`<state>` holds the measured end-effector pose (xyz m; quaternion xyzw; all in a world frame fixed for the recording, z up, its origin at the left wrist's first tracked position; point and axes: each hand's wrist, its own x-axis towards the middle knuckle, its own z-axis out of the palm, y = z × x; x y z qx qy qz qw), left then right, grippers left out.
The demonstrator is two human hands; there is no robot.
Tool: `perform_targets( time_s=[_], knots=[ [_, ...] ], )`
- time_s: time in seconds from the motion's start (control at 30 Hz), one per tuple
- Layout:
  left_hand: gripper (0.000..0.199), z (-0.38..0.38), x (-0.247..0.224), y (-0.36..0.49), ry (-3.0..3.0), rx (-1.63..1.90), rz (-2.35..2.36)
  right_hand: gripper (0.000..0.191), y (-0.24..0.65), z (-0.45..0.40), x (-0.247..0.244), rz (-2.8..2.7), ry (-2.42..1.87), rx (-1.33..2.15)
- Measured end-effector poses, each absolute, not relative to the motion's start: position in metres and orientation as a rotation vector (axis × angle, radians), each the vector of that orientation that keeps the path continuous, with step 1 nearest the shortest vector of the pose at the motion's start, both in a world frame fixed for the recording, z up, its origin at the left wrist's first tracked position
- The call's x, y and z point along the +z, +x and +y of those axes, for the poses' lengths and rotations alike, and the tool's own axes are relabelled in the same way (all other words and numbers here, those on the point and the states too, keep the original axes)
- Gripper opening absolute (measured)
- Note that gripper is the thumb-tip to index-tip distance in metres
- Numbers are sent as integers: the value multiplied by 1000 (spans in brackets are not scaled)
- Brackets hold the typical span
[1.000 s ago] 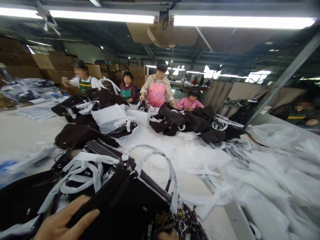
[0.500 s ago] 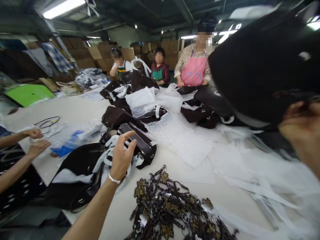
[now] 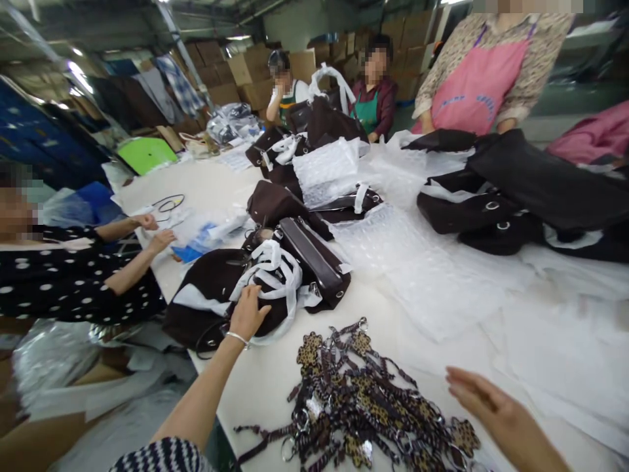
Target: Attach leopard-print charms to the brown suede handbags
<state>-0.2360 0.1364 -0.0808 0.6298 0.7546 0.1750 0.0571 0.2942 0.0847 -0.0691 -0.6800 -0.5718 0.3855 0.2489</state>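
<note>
My left hand (image 3: 249, 313), a bracelet at its wrist, is at the white-wrapped straps (image 3: 278, 272) of a dark brown bag (image 3: 209, 278); its fingers are apart. Over the white sheets at the right, my right hand (image 3: 491, 406) is empty with its fingers stretched out. Between my hands lies a heap of dark braided straps with leopard-print flower charms (image 3: 366, 393) and metal rings. A dark bag with a shiny panel (image 3: 314, 255) lies just beyond my left hand.
More dark bags (image 3: 555, 190) lie at the right rear, near a person in a pink apron (image 3: 479, 85). Bubble wrap (image 3: 393, 255) spreads across the middle. A person in polka dots (image 3: 63, 278) works at the left. Two people sit at the far side.
The large dark bag my right hand held up is down on the table's right side, and that hand has let go and moved nearer. The view has turned right and shifted.
</note>
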Motion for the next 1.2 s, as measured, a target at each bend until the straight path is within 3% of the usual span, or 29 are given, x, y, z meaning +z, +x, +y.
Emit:
perform_targets(
  time_s=[0.2, 0.33, 0.43, 0.53, 0.67, 0.9, 1.07, 1.2],
  knots=[
    [47, 101, -90, -259, 1628, 948, 2562, 54, 162, -6, -106, -2365, -1288, 898],
    [50, 59, -90, -294, 1505, 386, 2828, 80, 86, -22, -111, -2661, -877, 1088],
    [59, 41, -89, -314, 1490, 12, 2691, 67, 65, -32, -123, -2759, -841, 1143],
    [70, 32, -85, -327, 1602, -109, 2552, 53, 77, -43, -133, -2791, -993, 1007],
    [81, 21, -79, -337, 1800, -137, 2364, 59, 116, -52, -140, -2816, -1152, 728],
    [29, 14, -50, -339, 1911, -76, 2427, 46, 181, -63, -152, -2693, -1346, 350],
    [26, -6, -2, -340, 1889, 82, 2568, 44, 201, -75, -138, -2640, -1568, 461],
    [28, -29, 61, -339, 1821, 524, 2757, 40, 201, -74, -122, -2554, -1673, 639]
  ],
)
